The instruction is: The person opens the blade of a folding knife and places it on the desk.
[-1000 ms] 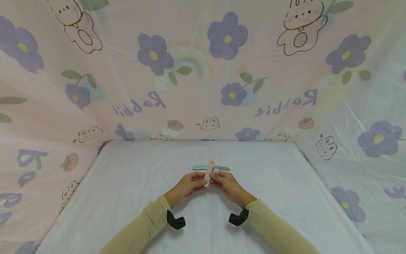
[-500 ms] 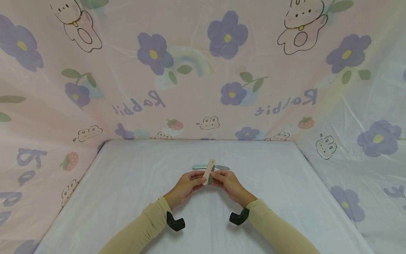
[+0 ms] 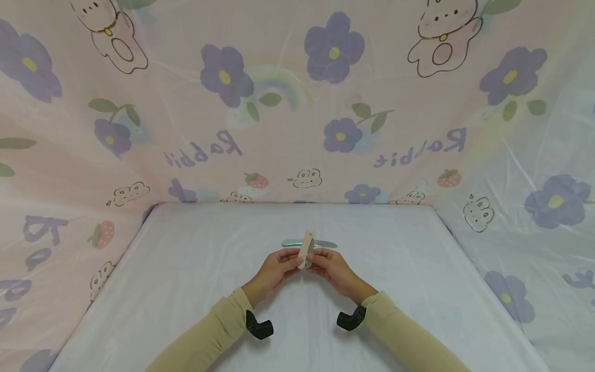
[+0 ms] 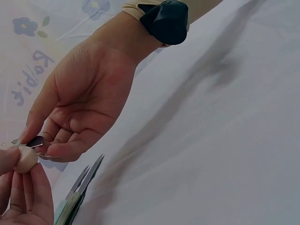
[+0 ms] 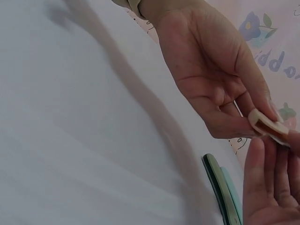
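In the head view, a folding knife (image 3: 304,252) with a pale beige handle is held up over the white table, blade partly swung out. My left hand (image 3: 277,268) grips the handle near its lower end, thumb on top. My right hand (image 3: 333,268) pinches the grey blade (image 3: 311,250) from the other side. The left wrist view shows the right hand's thumb and finger on the dark blade (image 4: 35,140), while the handle's rounded end (image 4: 26,160) sits in the left fingers. Seen from the right wrist, the slotted handle (image 5: 263,123) lies between left thumb and fingers.
Just beyond the hands lies a knife with a mint-green handle (image 3: 292,243), its blade (image 3: 326,244) pointing right. Two blades (image 4: 91,173) show side by side in the left wrist view. Patterned cloth walls (image 3: 279,129) enclose the white tabletop (image 3: 209,237) at the back and sides.
The folding knife's blade has turned outward from the beige handle, showing more of itself between the hands. Both hands stay in nearly the same place; the green-handled knife has not moved.
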### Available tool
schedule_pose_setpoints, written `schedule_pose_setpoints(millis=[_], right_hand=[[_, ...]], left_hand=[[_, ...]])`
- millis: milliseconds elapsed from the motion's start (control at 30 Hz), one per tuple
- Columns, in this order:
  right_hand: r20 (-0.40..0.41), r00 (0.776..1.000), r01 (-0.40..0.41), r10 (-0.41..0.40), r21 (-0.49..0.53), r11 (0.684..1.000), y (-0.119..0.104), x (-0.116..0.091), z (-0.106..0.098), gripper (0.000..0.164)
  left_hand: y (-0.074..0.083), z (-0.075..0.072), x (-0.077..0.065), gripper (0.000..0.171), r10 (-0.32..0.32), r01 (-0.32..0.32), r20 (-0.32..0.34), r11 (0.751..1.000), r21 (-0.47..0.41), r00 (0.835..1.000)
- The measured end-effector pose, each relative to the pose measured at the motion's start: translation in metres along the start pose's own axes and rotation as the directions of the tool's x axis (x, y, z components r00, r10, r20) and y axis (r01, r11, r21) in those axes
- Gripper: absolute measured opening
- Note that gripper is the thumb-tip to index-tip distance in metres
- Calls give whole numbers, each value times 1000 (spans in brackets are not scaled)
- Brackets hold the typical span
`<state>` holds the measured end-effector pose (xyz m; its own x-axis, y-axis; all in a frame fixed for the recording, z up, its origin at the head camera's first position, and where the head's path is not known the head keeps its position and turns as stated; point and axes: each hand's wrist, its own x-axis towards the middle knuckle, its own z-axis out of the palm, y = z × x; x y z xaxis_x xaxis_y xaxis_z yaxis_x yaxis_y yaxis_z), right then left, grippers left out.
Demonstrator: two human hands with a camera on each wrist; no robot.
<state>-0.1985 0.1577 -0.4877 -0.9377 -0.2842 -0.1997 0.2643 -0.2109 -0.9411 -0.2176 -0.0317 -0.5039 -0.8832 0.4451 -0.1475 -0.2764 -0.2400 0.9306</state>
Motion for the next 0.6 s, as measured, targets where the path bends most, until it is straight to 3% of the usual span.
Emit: schedule_pose_setpoints(millis=[300,600], right_hand=[[-58,998,30,-28,24,999,18,5,-1,26],[-96,994,50,-45,58,997,17,2,6,24]], left_hand=[[-5,2,0,43,0,-1,-18,999,-48,1000],[-8,7,0,44,12,-14,-30,997,-74,999]])
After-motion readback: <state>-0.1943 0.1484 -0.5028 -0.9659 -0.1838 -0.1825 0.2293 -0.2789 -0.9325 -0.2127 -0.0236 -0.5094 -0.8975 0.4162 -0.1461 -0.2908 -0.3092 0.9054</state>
